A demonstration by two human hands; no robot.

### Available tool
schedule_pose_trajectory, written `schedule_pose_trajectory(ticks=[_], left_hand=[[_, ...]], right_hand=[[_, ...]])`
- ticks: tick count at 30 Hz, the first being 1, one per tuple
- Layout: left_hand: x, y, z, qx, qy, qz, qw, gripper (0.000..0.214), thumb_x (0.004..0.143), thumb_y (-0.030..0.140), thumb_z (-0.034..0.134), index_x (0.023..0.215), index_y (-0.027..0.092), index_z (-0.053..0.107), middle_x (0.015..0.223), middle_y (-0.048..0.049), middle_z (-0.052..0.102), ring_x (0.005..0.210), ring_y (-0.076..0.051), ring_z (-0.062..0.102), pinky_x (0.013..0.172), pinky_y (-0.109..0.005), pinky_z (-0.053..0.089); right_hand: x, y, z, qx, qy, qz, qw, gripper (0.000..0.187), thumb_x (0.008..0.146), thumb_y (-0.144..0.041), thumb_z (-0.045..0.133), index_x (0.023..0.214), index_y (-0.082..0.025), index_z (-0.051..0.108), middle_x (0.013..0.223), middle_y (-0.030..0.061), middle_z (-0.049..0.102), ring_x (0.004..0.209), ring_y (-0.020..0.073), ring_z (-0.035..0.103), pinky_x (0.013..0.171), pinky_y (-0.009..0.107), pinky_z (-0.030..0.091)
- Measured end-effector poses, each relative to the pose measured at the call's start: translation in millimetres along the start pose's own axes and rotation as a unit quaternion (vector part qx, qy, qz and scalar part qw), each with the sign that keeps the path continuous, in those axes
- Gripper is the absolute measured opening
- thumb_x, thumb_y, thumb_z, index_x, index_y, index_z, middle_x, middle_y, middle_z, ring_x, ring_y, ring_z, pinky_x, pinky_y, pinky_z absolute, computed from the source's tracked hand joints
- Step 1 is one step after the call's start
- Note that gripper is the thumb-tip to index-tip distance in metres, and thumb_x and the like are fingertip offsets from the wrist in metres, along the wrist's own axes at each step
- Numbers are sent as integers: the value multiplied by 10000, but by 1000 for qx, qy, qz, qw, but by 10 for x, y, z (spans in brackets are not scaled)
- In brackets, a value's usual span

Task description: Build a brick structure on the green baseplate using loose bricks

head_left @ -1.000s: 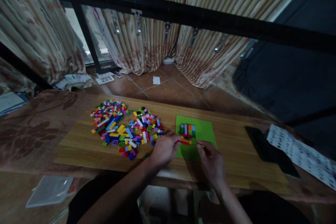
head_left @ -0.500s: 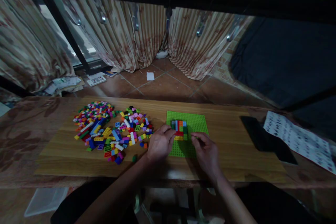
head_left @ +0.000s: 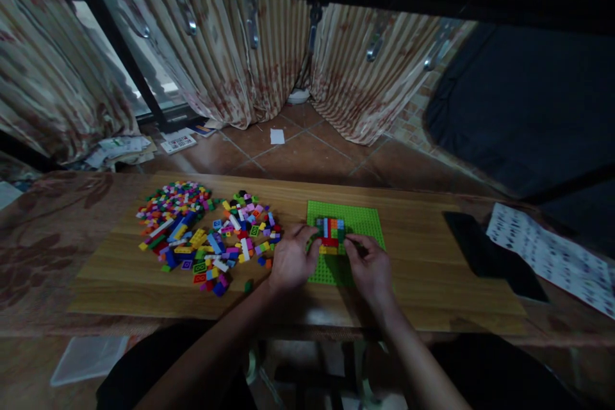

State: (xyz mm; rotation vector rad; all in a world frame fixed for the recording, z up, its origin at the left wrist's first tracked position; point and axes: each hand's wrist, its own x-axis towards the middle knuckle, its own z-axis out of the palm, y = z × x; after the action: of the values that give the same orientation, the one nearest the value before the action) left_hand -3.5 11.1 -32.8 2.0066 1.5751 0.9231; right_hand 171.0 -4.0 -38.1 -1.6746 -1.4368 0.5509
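Observation:
A low build of coloured toy bricks (head_left: pixel 331 229), with red and yellow bricks along its near side, stands on a green baseplate (head_left: pixel 368 221). At the build's left side is my left hand (head_left: pixel 293 261), its fingers curved with thumb and forefinger a little apart; no brick shows between them. My right hand (head_left: pixel 371 269) is closed in a pinch, fingertips against the build's right edge. Whatever those fingertips hold, if anything, is hidden or too small to make out.
Loose bricks (head_left: pixel 244 246) lie in piles left of the baseplate on the wooden board (head_left: pixel 423 256), with smaller pieces (head_left: pixel 180 198) at the back left. To the right are a dark flat panel (head_left: pixel 473 246) and a printed sheet (head_left: pixel 548 253).
My right hand has moved left, up to the build's edge. My left fingertips have drawn apart and back from the red brick on top. The view has shifted slightly.

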Motion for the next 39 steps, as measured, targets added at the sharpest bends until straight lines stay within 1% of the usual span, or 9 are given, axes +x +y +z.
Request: schedule_pose_trajectory(ticks=[3, 6, 10, 17, 25, 30, 35, 37, 39], left_hand=[[50, 27, -62, -54, -3, -70, 996, 198, 904, 220, 509, 990, 177, 682, 920, -53, 707, 776, -155, 656, 738, -263, 520], [94, 42, -102, -79, -28, -98, 992, 190, 895, 215, 518, 982, 176, 683, 853, -36, 722, 749, -153, 666, 693, -246, 504], [117, 31, -88, -78, -57, -110, 989, 185, 871, 230, 568, 1007, 177, 682, 827, -31, 729, 731, -155, 676, 670, -245, 506], [132, 25, -27, -60, -70, -128, 987, 216, 853, 234, 610, 1048, 178, 684, 963, -67, 753, 854, -188, 704, 798, -295, 528], [143, 39, -8, -56, -62, -158, 984, 202, 835, 243, 627, 1021, 203, 696, 950, -56, 759, 858, -199, 709, 790, -298, 528], [122, 48, -1, -68, -61, -153, 984, 217, 843, 241, 611, 1035, 186, 695, 945, -60, 754, 836, -189, 700, 777, -288, 523], [139, 97, -161, -104, -58, -129, 985, 233, 891, 216, 525, 1030, 170, 705, 853, -46, 740, 761, -171, 678, 744, -271, 517], [172, 108, -295, -134, -37, -116, 983, 250, 894, 205, 506, 1043, 169, 703, 834, -38, 736, 746, -164, 672, 727, -261, 517], [207, 104, -446, -161, -3, -100, 982, 245, 888, 207, 514, 1040, 172, 702, 849, -33, 738, 748, -158, 669, 718, -253, 518]], right_hand=[[27, 5, 48, -11, 0, 32, 999, 357, 809, -487, 598, 920, -165, 706, 892, 112, 726, 774, 234, 656, 743, 377, 503], [51, -6, 84, -24, -6, 48, 999, 362, 768, -504, 633, 890, -170, 701, 848, 101, 730, 715, 227, 650, 699, 366, 501], [65, -53, 101, -45, 4, 50, 998, 339, 740, -496, 649, 847, -178, 697, 810, 95, 733, 686, 229, 647, 661, 356, 485], [76, -100, 89, -58, 2, 53, 997, 300, 723, -466, 666, 814, -181, 689, 776, 87, 731, 686, 234, 649, 662, 358, 470], [137, -69, 95, -59, -19, 70, 996, 266, 688, -444, 689, 769, -190, 680, 723, 65, 716, 669, 231, 644, 669, 358, 472], [163, -33, 66, -26, -21, 77, 996, 317, 651, -488, 711, 756, -190, 695, 718, 65, 722, 658, 231, 644, 651, 353, 471], [213, -89, -72, 19, 26, 123, 992, 394, 676, -539, 672, 746, -153, 701, 712, 83, 713, 657, 225, 634, 620, 329, 453], [187, -183, -116, 41, 52, 119, 991, 396, 689, -533, 661, 759, -144, 696, 695, 76, 697, 642, 214, 617, 597, 315, 437], [113, -315, -115, 58, 54, 105, 991, 385, 701, -525, 660, 770, -147, 691, 684, 64, 687, 636, 204, 606, 593, 304, 433]])
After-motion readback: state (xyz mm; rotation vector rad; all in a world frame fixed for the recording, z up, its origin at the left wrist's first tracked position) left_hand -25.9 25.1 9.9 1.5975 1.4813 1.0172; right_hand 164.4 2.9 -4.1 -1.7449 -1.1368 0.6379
